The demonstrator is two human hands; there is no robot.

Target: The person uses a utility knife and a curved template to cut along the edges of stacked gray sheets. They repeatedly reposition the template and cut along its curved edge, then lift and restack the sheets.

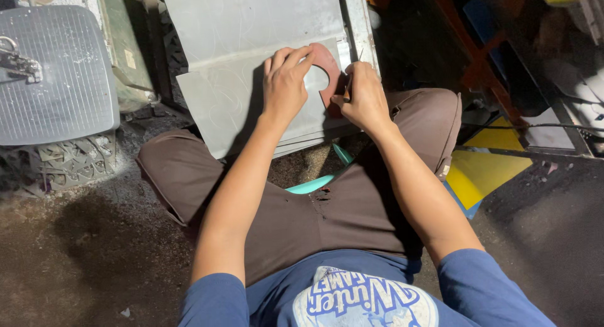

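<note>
A grey metal sheet (226, 100) lies on the floor across my knees, with a larger grey sheet (245, 19) behind it. On its right end rests a flat reddish-brown template (328, 60) with a round cut-out. My left hand (284, 82) presses down on the template, fingers spread over its top edge. My right hand (362, 97) pinches a thin pointed scriber (352, 75) against the template's right edge.
A ribbed grey plastic panel (53, 75) sits at the far left over a pile of cut metal scraps (75, 160). A teal stool edge (314, 183) shows between my legs. Yellow and blue sheets (481, 170) lie at the right beside dark machinery.
</note>
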